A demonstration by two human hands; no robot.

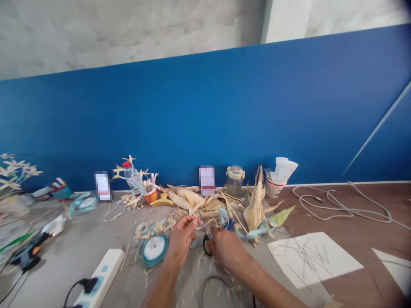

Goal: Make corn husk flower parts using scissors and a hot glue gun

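My left hand (183,239) is closed, its thumb and fingers pinching a small pale corn husk piece (194,209) above the table. My right hand (227,248) is closed round a pair of scissors (207,245) with black handles. The blades point up toward the left fingertips, close to the husk; whether they touch it I cannot tell. Beside my left hand lies a spool of teal ribbon (154,250). Behind both hands is a heap of dried corn husks (183,199), and a standing husk bundle (255,209) is to the right.
A white power strip (107,267) lies front left, near a black glue gun (27,254). Thin wires rest on white paper (311,256) at right. Along the blue partition (205,115) stand a lidded jar (235,182), a paper cup (275,188) and two phones with blurred screens.
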